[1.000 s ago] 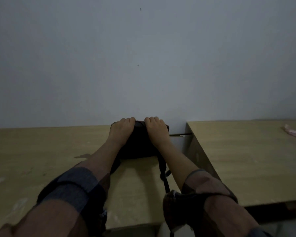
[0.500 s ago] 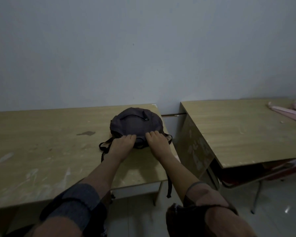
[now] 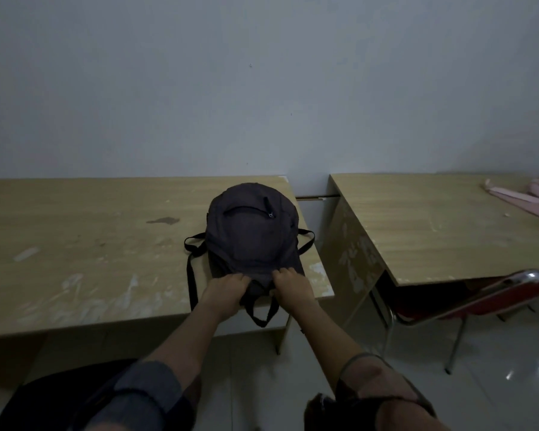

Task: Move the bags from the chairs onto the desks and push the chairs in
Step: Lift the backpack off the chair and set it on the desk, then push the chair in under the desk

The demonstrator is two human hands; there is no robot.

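Note:
A dark backpack (image 3: 252, 234) lies flat on the right end of the left wooden desk (image 3: 84, 244), its straps trailing over the front edge. My left hand (image 3: 224, 293) and my right hand (image 3: 291, 287) both grip the bag's near edge with curled fingers, side by side. A red chair with a chrome frame (image 3: 486, 303) sits partly tucked under the right desk (image 3: 433, 225). A dark chair seat (image 3: 53, 399) shows at the bottom left, below my left arm.
A narrow gap separates the two desks, both set against a plain wall. Pink flat items (image 3: 529, 197) lie at the far right of the right desk. Glossy tiled floor (image 3: 511, 368) lies below.
My hands slid from the far side of the backpack back to its near edge. The view pulled away and downward, bringing in the desk fronts, the red chair and the floor.

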